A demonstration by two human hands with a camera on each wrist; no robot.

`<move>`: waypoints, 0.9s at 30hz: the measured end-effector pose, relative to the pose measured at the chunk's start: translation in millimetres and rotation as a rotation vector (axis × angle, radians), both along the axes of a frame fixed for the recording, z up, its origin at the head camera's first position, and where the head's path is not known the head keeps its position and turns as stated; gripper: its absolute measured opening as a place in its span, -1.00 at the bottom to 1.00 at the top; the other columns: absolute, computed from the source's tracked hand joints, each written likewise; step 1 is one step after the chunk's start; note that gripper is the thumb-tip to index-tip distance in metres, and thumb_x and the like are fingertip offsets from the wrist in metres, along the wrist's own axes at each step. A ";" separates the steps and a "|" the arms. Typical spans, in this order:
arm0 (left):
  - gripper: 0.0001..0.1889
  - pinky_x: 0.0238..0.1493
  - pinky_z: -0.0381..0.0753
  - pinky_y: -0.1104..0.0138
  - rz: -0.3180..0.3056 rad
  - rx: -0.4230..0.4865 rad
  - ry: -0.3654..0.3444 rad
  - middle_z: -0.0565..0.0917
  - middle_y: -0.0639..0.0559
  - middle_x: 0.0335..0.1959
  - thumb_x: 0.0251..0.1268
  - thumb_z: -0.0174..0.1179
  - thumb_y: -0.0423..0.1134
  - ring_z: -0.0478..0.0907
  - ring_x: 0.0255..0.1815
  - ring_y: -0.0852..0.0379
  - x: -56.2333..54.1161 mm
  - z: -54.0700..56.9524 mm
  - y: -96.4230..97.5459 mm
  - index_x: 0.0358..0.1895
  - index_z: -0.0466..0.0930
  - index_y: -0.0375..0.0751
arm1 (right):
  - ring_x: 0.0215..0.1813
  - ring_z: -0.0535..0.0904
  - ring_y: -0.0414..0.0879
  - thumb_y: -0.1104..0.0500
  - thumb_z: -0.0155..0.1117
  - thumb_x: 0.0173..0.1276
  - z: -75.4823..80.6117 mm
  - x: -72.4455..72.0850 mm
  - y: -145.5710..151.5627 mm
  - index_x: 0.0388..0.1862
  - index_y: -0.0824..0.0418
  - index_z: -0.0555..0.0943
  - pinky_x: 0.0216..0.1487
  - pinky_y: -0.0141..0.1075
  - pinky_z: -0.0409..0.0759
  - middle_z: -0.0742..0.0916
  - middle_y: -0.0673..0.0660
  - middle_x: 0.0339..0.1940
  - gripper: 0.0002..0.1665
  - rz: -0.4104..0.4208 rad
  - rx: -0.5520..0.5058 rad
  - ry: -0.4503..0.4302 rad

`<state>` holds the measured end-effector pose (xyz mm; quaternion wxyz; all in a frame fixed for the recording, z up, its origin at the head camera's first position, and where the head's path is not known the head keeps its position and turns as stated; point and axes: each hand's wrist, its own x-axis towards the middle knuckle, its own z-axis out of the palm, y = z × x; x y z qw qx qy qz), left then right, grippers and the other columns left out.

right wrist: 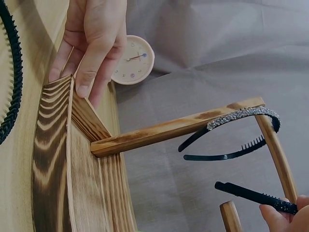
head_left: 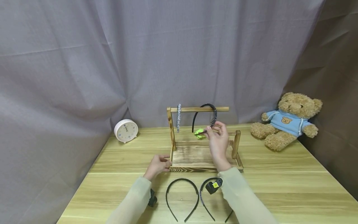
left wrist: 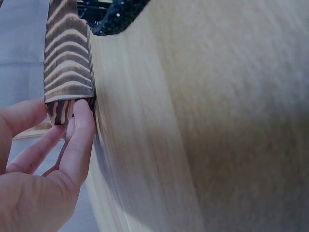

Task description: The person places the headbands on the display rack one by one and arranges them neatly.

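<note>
The left hand [head_left: 157, 165] is at about 8 o'clock on the wooden rack [head_left: 193, 169], thumb and fingers drawn narrow around its front corner. The right hand [head_left: 218, 141], also narrow, pinches one leg of the black headband [head_left: 215, 115] at 12 o'clock on the rack; the band arches over the top bar [head_left: 222, 109], though I cannot tell whether the two touch. The silver headband [head_left: 178, 119] hangs on that bar towards 10 o'clock. On the worktop [head_left: 279, 180] lie a loose headband [head_left: 181, 179] at 7 o'clock and a second loose headband [head_left: 201, 195] near 6, partly hidden by the right sleeve [head_left: 239, 183] and wrist camera [head_left: 213, 186].

The right wrist view shows clearly the silver headband's teeth and both dark ends; the left wrist view shows fingers on either side of the rack's corner. Only the head view includes the teddy bear [head_left: 288, 124], between 2 and 3 o'clock, and a bright green item [head_left: 199, 131] seen through the rack.

The clock [head_left: 126, 131], near 9 o'clock, has markings too small to read; the bear's blue top carries a bear-face patch [head_left: 286, 120]
</note>
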<state>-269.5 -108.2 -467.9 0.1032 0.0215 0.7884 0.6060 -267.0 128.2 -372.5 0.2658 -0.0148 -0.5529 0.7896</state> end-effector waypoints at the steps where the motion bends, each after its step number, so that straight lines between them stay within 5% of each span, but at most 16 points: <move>1: -0.53 -0.20 0.80 0.20 -0.001 -0.001 -0.002 0.64 -0.38 -0.10 0.30 0.19 -0.48 0.68 -0.32 0.04 0.0 -0.1 -0.3 0.27 0.40 -0.54 | -0.21 0.68 -0.14 0.46 0.18 0.35 0.0 -0.2 -1.0 0.11 0.39 0.39 -0.03 -0.33 0.74 0.57 0.25 -0.10 -0.63 0.000 0.008 -0.003; 5: -0.53 -0.22 0.79 0.25 -0.001 -0.010 -0.005 0.63 -0.35 -0.10 0.32 0.18 -0.46 0.67 -0.33 0.07 -0.8 -1.5 -1.9 0.27 0.41 -0.52 | -0.11 0.67 0.00 0.43 0.20 0.35 -0.2 -1.3 -4.6 0.10 0.36 0.41 -0.02 -0.32 0.74 0.58 0.21 -0.10 -0.64 0.006 0.034 -0.021; 27: -0.53 -0.15 0.79 0.14 -0.017 0.003 -0.005 0.63 -0.42 -0.08 0.32 0.18 -0.47 0.69 -0.27 -0.03 -5.6 -5.0 -2.4 0.27 0.38 -0.57 | -0.16 0.62 -0.09 0.35 0.28 0.34 -9.3 -6.4 -19.3 0.13 0.32 0.49 -0.11 -0.37 0.75 0.64 0.20 -0.09 -0.61 -0.081 0.235 -0.027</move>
